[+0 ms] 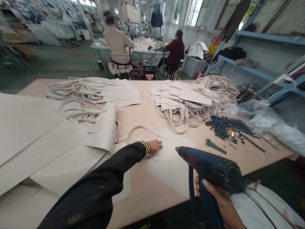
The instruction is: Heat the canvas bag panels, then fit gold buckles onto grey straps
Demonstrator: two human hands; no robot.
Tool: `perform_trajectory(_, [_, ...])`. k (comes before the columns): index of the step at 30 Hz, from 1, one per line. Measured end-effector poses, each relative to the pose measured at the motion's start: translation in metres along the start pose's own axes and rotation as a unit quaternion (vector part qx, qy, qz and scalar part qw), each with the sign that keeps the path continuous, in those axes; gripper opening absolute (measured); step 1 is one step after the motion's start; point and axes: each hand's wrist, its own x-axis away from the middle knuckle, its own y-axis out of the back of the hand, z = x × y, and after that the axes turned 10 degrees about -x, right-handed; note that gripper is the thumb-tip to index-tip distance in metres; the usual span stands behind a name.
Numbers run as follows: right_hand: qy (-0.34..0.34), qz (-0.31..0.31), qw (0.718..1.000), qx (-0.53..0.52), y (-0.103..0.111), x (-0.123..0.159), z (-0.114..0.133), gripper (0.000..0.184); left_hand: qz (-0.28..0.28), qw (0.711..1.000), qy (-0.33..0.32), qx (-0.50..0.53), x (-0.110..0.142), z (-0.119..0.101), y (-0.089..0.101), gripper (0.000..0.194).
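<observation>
Bench note, 2 hands in view over a tan board table top (145, 203). The left hand (154, 146), in a black sleeve with a yellow-striped cuff, lay open and palm down, fingers extended, on a thin cream panel (166, 168). The right hand (214, 203) gripped the pistol handle of a navy heat gun (212, 167), fingers closed around it. The nozzle pointed left towards the cream panel, held above it and not touching.

Technique judged sound: a flat palm spreads pressure and steadies a thin sheet without creasing it. Keeping the nozzle clear of the surface and away from the fingers would limit the risk of scorching.

Materials: the panel looked smooth and matte, its edges cleanly cut. A looped cream strap (140, 132) lay just beyond the fingers, rounded along its curve with a flat tab. Further away sat 2 stacked piles of cream panels with tangled handles (183, 98), and a coil of cream cord (220, 89) lay behind them. To the right were a heap of small black parts (220, 127), brass fittings (232, 133) and black strips (254, 141). Large cream sheets (35, 143) overlapped at left.
</observation>
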Motion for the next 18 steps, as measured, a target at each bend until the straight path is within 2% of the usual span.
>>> perform_trajectory(2, [-0.001, 0.021, 1.000, 0.012, -0.005, -0.005, -0.003, 0.030, -0.011, 1.000, 0.014, -0.012, 0.005, 0.003, 0.005, 0.022])
perform_trajectory(4, [0.010, 0.036, 0.999, 0.026, -0.013, -0.012, -0.005, 0.030, -0.016, 0.999, 0.024, -0.022, 0.019, -0.016, -0.007, 0.030])
perform_trajectory(8, [0.045, 0.064, 0.996, 0.035, -0.037, -0.034, 0.000, 0.030, -0.008, 0.999, 0.029, -0.034, 0.052, -0.099, -0.068, 0.032])
perform_trajectory(10, [0.042, 0.104, 0.993, 0.035, -0.052, -0.045, 0.005, 0.029, -0.040, 0.994, 0.085, -0.050, 0.060, -0.130, -0.095, 0.041])
perform_trajectory(11, [0.039, 0.130, 0.990, 0.038, -0.059, -0.049, 0.007, 0.029, -0.055, 0.991, 0.111, -0.059, 0.063, -0.138, -0.103, 0.043])
perform_trajectory(13, [0.028, 0.191, 0.980, 0.051, -0.075, -0.057, 0.009, 0.027, -0.077, 0.985, 0.133, -0.073, 0.072, -0.136, -0.110, 0.039])
perform_trajectory(16, [-0.004, 0.267, 0.961, 0.080, -0.098, -0.064, 0.002, 0.025, -0.077, 0.990, 0.085, -0.078, 0.098, -0.112, -0.105, 0.028])
perform_trajectory(18, [-0.022, 0.296, 0.951, 0.090, -0.114, -0.069, -0.008, 0.026, -0.076, 0.992, 0.067, -0.081, 0.118, -0.100, -0.102, 0.025])
